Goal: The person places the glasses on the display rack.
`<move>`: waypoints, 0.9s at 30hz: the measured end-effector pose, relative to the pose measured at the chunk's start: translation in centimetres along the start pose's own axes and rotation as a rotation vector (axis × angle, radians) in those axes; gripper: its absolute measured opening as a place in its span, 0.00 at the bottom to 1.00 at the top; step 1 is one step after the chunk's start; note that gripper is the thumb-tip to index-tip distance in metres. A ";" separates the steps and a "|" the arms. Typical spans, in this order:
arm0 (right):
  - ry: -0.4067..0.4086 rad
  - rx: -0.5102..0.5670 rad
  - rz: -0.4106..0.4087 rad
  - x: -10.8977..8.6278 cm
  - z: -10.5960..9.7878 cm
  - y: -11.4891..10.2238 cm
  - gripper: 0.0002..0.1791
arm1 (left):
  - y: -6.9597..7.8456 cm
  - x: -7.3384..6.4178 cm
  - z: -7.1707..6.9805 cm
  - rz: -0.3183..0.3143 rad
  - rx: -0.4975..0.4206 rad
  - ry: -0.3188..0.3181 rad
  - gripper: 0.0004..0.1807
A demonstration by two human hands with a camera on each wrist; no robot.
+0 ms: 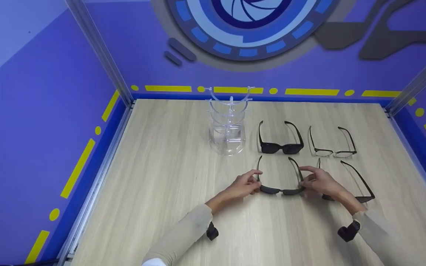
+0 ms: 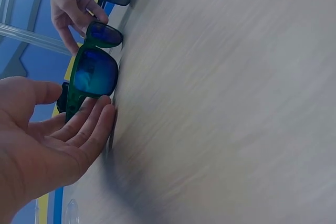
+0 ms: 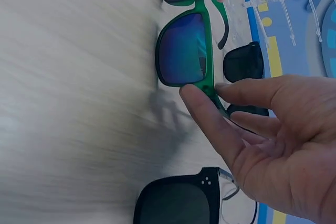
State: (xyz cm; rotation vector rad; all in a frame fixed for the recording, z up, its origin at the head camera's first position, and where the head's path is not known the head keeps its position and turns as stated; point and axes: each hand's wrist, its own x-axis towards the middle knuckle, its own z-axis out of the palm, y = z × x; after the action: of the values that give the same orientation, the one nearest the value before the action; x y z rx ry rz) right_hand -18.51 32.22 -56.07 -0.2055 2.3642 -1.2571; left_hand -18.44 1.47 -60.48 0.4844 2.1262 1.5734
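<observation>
Green-framed sunglasses (image 1: 291,192) with blue-tinted mirrored lenses face the person, temples pointing away. In the head view, my left hand (image 1: 245,184) is at their left hinge corner, the fingers around the frame and temple. The left wrist view shows that hand's fingertips against the lens edge. On the other side, my right hand (image 1: 320,181) pinches the right hinge corner; its thumb and finger also show around the frame (image 3: 206,40) in the right wrist view. Whether the sunglasses rest on the table or are slightly raised I cannot tell.
A clear acrylic glasses stand (image 1: 227,129) with several tiers stands behind to the left. Black sunglasses (image 1: 280,148) and thin-framed clear glasses (image 1: 334,153) lie behind. Another dark pair (image 1: 364,198) lies under the right forearm. Panels border the wooden table (image 1: 161,155).
</observation>
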 end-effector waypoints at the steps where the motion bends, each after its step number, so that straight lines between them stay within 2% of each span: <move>1: 0.003 -0.008 -0.003 0.0 0.1 0.0 0.35 | 0.0 0.0 0.0 -0.003 -0.004 0.011 0.24; 6: 0.001 0.008 -0.015 0.0 0.2 0.2 0.37 | -0.1 0.1 0.2 0.005 -0.018 0.069 0.22; 13: -0.052 0.158 -0.001 -0.2 -0.2 0.5 0.40 | 0.1 0.1 0.2 0.025 -0.024 0.109 0.20; 18: -0.067 0.232 -0.014 -0.1 0.1 0.4 0.40 | 0.0 -0.5 -0.2 0.032 -0.043 0.144 0.21; 27: -0.100 0.332 -0.021 -0.1 1.2 0.0 0.41 | 0.1 -2.2 -1.5 0.020 -0.067 0.131 0.23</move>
State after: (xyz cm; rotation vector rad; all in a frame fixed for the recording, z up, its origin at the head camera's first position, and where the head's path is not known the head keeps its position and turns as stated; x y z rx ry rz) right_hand -17.85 31.38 -56.62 -0.1818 2.0374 -1.5861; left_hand -17.39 -0.86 -59.64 0.3908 2.1618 1.7240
